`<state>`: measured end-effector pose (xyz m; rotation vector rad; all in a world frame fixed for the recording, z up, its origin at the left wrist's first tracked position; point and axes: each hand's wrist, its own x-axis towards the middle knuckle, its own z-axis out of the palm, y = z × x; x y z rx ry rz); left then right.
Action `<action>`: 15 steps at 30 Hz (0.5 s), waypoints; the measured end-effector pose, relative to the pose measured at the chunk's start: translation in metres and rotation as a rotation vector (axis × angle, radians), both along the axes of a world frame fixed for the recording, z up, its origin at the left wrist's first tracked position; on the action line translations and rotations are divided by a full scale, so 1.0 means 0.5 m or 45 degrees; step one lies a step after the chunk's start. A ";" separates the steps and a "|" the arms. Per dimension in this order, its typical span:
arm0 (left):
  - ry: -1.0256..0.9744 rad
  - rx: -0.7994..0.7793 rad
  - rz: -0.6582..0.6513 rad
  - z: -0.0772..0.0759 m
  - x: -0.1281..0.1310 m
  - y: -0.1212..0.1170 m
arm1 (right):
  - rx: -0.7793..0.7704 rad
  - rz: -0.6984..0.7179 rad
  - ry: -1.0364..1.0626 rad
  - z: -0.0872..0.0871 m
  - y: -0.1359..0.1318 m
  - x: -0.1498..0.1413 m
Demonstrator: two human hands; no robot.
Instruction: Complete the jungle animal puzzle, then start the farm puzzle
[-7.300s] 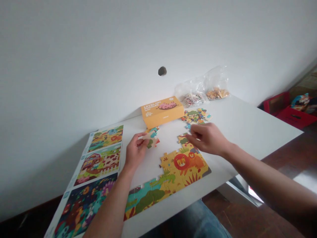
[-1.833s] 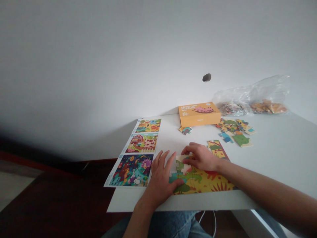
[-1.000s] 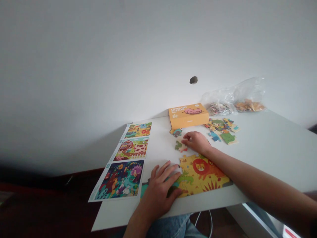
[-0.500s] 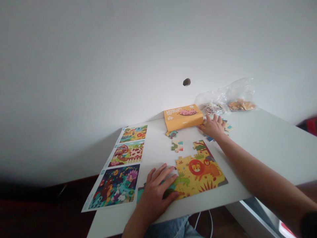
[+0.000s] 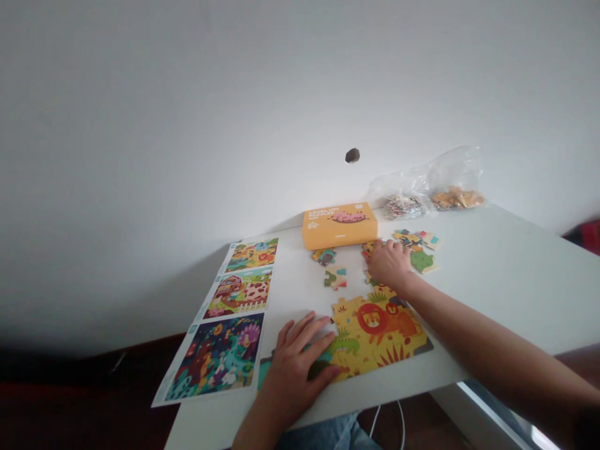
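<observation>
A partly joined jigsaw puzzle with a lion and cub on yellow lies near the table's front edge. My left hand rests flat on its left part, fingers spread, covering some of it. Beyond the puzzle's upper right part, my right hand has its fingers bent down on a puzzle piece, mostly hidden beneath them. Two loose pieces, one with a grey round shape and one pale and green, lie left of that hand. To its right is a small group of pieces.
An orange puzzle box lies at the back by the wall. Right of it stand clear bags, one with mixed pieces, one with orange-brown pieces. A picture sheet overhangs the table's left edge.
My right hand has come left and nearer from the pile, with a piece under its fingers. The orange box has shifted slightly left. My left hand stays in place.
</observation>
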<state>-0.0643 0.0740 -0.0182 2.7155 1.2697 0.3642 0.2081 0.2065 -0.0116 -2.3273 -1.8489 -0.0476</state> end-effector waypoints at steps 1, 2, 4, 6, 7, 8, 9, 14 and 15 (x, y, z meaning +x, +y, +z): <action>-0.006 0.003 0.001 0.000 0.000 0.000 | 0.018 0.006 0.011 0.002 0.005 0.007; -0.009 0.003 0.000 0.000 0.001 0.000 | 0.040 0.013 0.028 0.003 0.011 0.015; -0.011 0.002 0.002 0.001 0.002 0.001 | 0.092 0.030 0.089 0.004 0.027 0.029; -0.008 0.000 0.004 0.001 0.003 0.001 | 0.141 0.045 0.179 0.004 0.046 0.041; -0.007 -0.001 0.006 0.001 0.003 0.001 | 0.165 0.044 0.230 0.003 0.056 0.046; -0.009 -0.001 0.010 0.002 0.004 0.002 | 0.193 0.042 0.278 0.002 0.065 0.050; -0.011 -0.001 0.014 0.002 0.005 0.002 | 0.229 0.045 0.321 0.001 0.075 0.053; -0.029 -0.011 0.026 0.005 0.007 0.000 | 0.430 0.219 0.606 -0.016 0.109 0.061; -0.030 -0.017 0.029 0.006 0.007 -0.001 | 0.434 0.277 0.667 -0.021 0.113 0.060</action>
